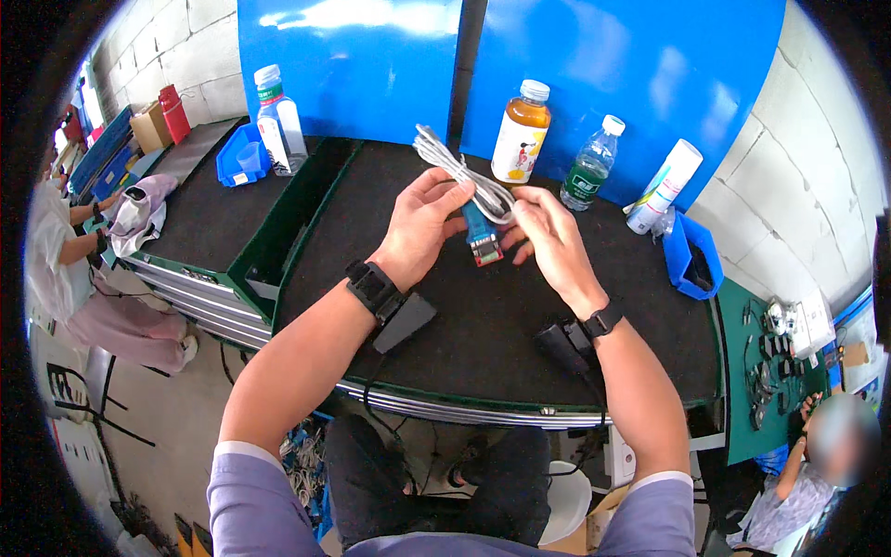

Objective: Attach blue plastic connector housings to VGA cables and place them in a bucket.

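A bundled light-grey cable (445, 158) with a blue serial connector (479, 230) is held up above the dark mat. The connector's metal plug end hangs down, with a bit of red at its edge. My left hand (418, 227) grips the coiled bundle from the left, thumb on top. On the other side, my right hand (554, 243) has its thumb and forefinger at the cable's loop, closed on it, its other fingers curled near the connector. Part of the bundle is hidden behind my fingers.
Along the blue back panels stand a tea bottle (522, 135), a water bottle (590, 165) and a white spray can (665, 187). Blue bins (691, 260) flank the bench, and another bottle (278, 125) stands left. People work at either side. Cables (302, 464) fill a container below.
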Demonstrator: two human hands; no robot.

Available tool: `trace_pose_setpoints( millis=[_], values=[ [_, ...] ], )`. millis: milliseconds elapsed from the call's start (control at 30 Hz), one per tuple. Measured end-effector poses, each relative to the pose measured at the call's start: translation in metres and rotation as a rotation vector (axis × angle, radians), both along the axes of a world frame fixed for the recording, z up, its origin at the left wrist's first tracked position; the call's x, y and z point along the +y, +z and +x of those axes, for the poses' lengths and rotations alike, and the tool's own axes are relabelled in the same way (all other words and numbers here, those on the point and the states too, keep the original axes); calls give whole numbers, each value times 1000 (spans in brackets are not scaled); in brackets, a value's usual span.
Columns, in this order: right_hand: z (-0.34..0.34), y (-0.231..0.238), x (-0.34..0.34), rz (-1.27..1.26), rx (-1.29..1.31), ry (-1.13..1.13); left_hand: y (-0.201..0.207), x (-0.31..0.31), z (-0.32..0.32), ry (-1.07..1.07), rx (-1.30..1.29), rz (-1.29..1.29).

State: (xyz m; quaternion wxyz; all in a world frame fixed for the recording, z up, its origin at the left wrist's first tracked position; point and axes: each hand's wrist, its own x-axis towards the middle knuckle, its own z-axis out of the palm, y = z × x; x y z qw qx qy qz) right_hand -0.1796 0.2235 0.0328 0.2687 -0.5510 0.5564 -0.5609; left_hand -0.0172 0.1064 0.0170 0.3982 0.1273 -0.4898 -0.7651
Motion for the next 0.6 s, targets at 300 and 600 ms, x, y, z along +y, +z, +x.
trace_pose_setpoints(
  millis=[300, 600],
  values=[
    [5, -1, 0, 51, 181, 44, 4, 3, 2, 75, 98, -25],
    [5, -10, -1, 9, 241, 115, 5, 3, 2, -48, 135, -50]
  ],
)
